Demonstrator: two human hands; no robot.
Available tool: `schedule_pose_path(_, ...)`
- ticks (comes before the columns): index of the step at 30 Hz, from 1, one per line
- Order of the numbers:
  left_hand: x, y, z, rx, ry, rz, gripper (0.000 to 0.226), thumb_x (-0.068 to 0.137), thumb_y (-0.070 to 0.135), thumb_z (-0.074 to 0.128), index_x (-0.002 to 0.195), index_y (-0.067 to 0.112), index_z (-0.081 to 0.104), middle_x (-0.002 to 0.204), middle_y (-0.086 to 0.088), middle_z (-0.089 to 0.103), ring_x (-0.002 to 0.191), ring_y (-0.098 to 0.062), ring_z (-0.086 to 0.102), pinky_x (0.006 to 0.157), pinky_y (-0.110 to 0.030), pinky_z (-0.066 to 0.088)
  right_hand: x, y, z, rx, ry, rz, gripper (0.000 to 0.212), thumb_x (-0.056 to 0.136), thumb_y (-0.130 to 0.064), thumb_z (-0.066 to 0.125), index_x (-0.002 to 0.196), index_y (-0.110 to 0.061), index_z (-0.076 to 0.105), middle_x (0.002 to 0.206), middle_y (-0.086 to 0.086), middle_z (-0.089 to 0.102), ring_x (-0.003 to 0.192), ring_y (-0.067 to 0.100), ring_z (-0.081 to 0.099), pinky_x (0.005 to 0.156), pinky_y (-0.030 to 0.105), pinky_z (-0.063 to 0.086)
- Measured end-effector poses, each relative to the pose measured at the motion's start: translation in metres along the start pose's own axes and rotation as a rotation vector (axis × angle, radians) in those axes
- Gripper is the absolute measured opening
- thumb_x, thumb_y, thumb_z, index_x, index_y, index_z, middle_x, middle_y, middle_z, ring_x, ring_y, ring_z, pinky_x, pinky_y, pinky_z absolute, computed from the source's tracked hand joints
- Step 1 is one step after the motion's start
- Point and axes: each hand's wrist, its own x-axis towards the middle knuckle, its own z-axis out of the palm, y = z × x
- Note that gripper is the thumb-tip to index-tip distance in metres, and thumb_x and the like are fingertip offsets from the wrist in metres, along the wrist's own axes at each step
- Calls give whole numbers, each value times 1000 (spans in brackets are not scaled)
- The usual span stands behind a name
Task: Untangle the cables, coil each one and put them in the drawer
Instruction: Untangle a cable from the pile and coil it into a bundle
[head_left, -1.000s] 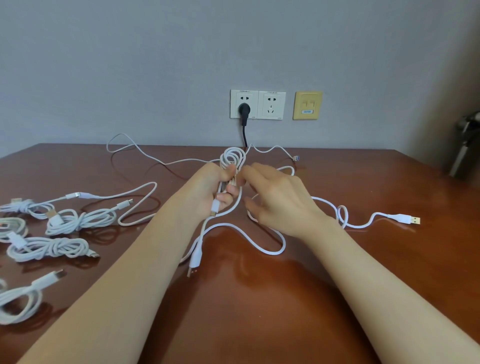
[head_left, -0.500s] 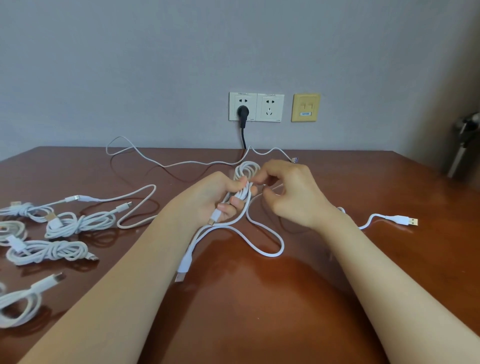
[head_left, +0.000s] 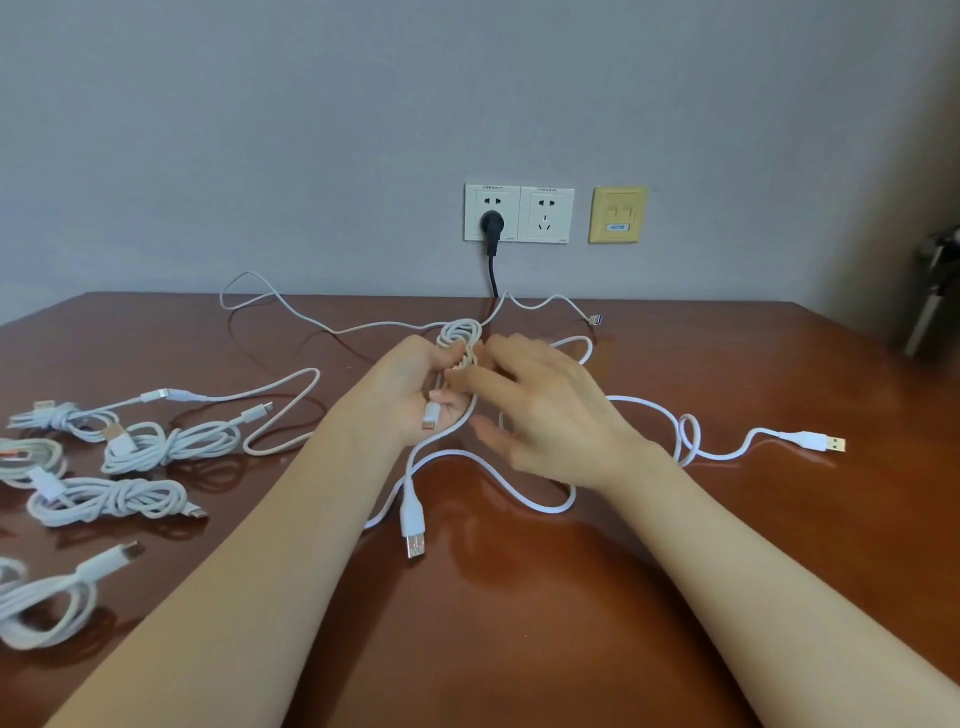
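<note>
Two hands meet over the middle of the brown wooden table (head_left: 519, 649), head view. L hand (head_left: 410, 395) is palm-up w/ fingers curled round a small white cable coil (head_left: 460, 335). The coil's loops stick up past the thumb, and a small connector (head_left: 430, 418) lies across the palm. R hand (head_left: 550, 421) is slack, fingers spread & fairly straight, tips at the coil's wraps. It's a bit blurred and grips nothing I can make out.

Below the L hand, white slack runs down to a USB-A plug (head_left: 413, 538) toward the table's front. A wide cable loop (head_left: 545, 501) lies under the R wrist. Further right, a second USB-A plug (head_left: 826, 443) lies flat.

A thin loose cable (head_left: 291, 312) trails along the back edge. On the table's left lie several wound bundles (head_left: 166, 441), plus one unwound cable (head_left: 291, 384) beside them.

On the wall: a double socket (head_left: 519, 213) w/ a black plug (head_left: 491, 226) in its left half, and a yellow data plate (head_left: 617, 214) just beside it.
</note>
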Motion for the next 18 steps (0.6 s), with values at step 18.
schedule_pose_path(18, 10, -14, 2, 1008, 153, 154, 23, 95, 2, 40, 78, 10, 55, 69, -4, 52, 33, -7, 35, 31, -11, 17, 5, 3, -14, 846, 146, 809, 31, 90, -12, 60, 61, -14, 49, 53, 5, 62, 46, 14, 57, 54, 19, 43)
